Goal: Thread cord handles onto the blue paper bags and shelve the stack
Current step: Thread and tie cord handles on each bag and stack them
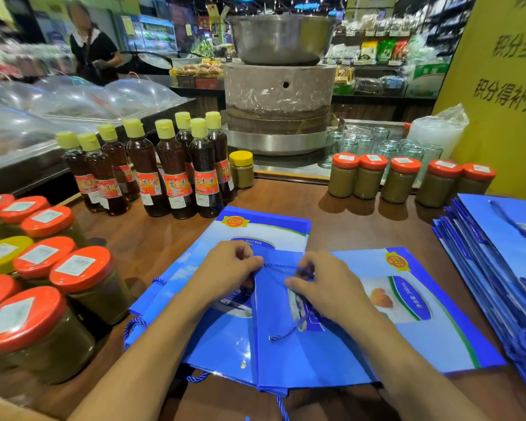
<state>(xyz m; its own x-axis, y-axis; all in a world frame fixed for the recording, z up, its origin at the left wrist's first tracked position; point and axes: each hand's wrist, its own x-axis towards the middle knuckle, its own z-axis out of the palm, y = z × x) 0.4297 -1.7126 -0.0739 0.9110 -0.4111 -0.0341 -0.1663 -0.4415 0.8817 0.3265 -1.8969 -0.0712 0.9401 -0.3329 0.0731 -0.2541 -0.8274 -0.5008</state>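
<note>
Both hands are over the top blue paper bag [301, 357], front-centre of the tabletop [346, 226]. Left hand [231, 268]: grip pinched narrow on one end of the blue cord [281, 265]. Right hand [328, 287]: grip pinched on the other end. The cord runs taut between them, just above the bag.

Looks like knotting or tip prep before feeding a hole; can't tell which. To do it well, I'd say: pinch close to the tip, hold the span short, and knot on the inside so it can't pull back through.

One punched hole [243, 364] shows on the bag underneath. A loose cord tail [283, 333] lies on the top bag. Bigger stack of blue bags [498, 268] at the right edge, at least one with a handle. Nothing shelved yet, by the look of it.

Surface is brown wood and crowded: sesame oil bottles [173, 171] back left, red-lidded jars [73, 278] left, another jar row [401, 180] back right. Behind them a stone mill [278, 95] with a steel basin [281, 38] on top, and a yellow sign [504, 86]. Shop aisles beyond, with a person [91, 53] standing far left.
</note>
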